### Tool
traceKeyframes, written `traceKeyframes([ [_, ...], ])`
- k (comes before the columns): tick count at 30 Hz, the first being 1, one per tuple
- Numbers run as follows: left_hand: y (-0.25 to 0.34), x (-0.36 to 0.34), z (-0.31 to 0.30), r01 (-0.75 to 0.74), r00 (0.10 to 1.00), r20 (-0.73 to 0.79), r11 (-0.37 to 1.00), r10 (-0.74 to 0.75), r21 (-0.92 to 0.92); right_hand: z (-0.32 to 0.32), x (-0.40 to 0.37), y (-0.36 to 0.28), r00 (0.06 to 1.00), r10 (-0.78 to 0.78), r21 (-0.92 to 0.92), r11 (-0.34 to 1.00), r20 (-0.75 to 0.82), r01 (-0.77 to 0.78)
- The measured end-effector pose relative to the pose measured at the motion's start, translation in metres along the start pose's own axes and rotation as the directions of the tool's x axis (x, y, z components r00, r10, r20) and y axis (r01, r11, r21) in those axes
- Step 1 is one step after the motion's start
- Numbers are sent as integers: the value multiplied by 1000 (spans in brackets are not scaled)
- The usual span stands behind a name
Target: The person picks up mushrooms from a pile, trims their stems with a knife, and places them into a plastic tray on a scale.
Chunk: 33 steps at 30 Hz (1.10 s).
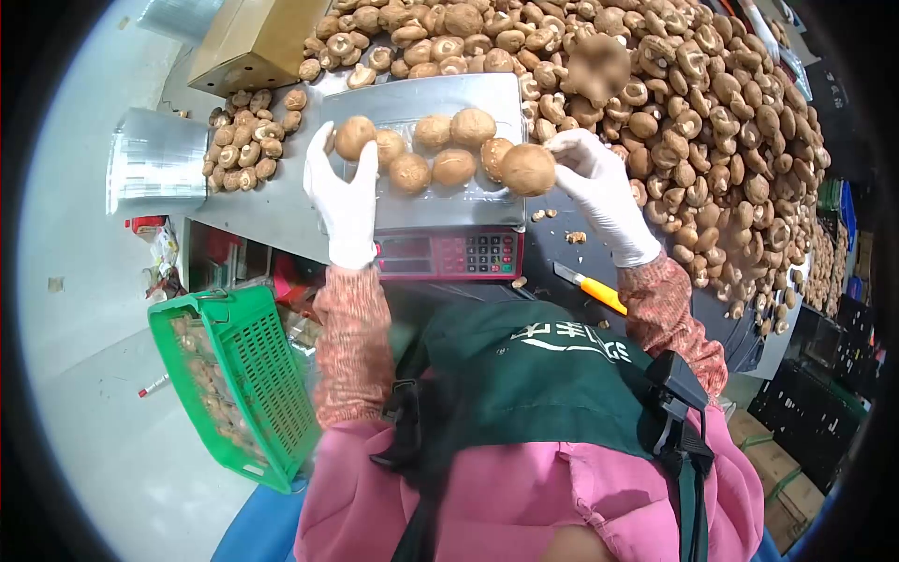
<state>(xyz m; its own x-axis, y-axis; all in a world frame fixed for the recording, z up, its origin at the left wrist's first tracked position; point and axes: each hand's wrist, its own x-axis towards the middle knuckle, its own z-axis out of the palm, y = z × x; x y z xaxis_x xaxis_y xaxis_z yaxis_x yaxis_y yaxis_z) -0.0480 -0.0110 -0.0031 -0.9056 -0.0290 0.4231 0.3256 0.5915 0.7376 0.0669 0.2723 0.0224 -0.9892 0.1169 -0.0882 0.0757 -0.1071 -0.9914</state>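
Note:
A white glove covers my left hand (345, 199), whose thumb and fingers are closed around a brown mushroom (355, 138) above the left side of the scale plate. My right hand (595, 183), gloved too, grips a larger round mushroom (529, 170) at the plate's right edge. Between the hands, several mushrooms (454, 167) lie in two rows, in what looks like a clear plastic tray (423, 204). Tray and mushrooms rest on the metal plate (473, 92) of a digital scale, with its red keypad panel (449, 254) toward me.
A large heap of mushrooms (712, 140) covers the right and back. At left are a smaller pile (245, 150), stacked clear trays (154, 161) and a cardboard box (253, 47). An orange-handled knife (599, 292) lies near my right forearm. A green crate (272, 361) stands below left.

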Motion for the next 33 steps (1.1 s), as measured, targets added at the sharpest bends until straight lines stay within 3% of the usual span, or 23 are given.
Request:
traceKeyframes([
  [1,5,9,2,88,996,30,995,-86,-55,9,4,2,1000,-10,15,1000,7,10],
  [4,-36,29,10,-41,983,183,996,26,81,38,15,-3,1000,-24,-98,995,-12,22],
  [5,-42,28,13,-134,979,177,973,101,186,49,18,-6,994,-112,-242,964,-8,107],
  [7,-35,30,10,-47,980,194,997,35,57,72,31,-1,949,-315,-440,851,8,286],
  [8,-50,30,15,-138,981,154,979,115,149,81,45,11,896,-445,-516,763,19,389],
  [9,-33,35,10,-70,983,174,996,59,59,92,54,10,867,-495,-660,634,53,402],
  [10,-27,36,12,15,978,210,997,2,-78,98,54,-15,920,-377,-755,571,108,322],
  [11,-46,33,15,-31,978,205,999,38,-35,108,68,20,766,-633,-716,484,110,503],
  [12,-46,33,16,-108,979,173,994,111,-25,114,68,-11,959,-203,-867,420,198,268],
  [13,-52,29,16,-117,977,179,993,118,-18,115,76,38,796,-585,-798,400,157,451],
  [14,-60,24,19,-101,978,185,994,93,35,116,78,45,770,-598,-871,232,223,433],
  [16,-52,24,17,-60,977,206,997,50,39,111,76,35,846,-471,-891,232,249,391],
  [18,-55,22,19,-45,977,212,998,34,46,106,73,31,820,-494,-874,214,288,435],
  [23,-57,22,19,-84,967,248,994,63,74,108,60,24,858,-392,-919,68,332,387],
  [26,-75,27,19,-141,953,272,990,134,9,99,64,28,818,-383,-879,33,429,476],
  [27,-57,37,14,-120,950,277,988,144,-102,96,66,11,758,-484,-858,27,437,512],
  [28,-44,41,6,69,939,344,969,17,-239,89,63,1,814,-369,-859,72,449,506],
  [29,-60,41,5,180,934,355,922,-50,-342,82,63,10,816,-430,-864,139,387,483],
  [30,-41,42,-6,189,947,316,888,-52,-419,79,55,-9,787,-497,-851,165,365,499],
  [31,-72,45,-6,149,954,299,892,-16,-427,73,45,-23,765,-541,-871,112,350,478],
  [32,-73,48,-17,173,960,271,898,-63,-405,68,45,-39,942,-178,-934,170,284,314],
  [33,-72,49,-29,193,961,261,901,-94,-388,41,46,4,697,-648,-850,144,306,507],
])
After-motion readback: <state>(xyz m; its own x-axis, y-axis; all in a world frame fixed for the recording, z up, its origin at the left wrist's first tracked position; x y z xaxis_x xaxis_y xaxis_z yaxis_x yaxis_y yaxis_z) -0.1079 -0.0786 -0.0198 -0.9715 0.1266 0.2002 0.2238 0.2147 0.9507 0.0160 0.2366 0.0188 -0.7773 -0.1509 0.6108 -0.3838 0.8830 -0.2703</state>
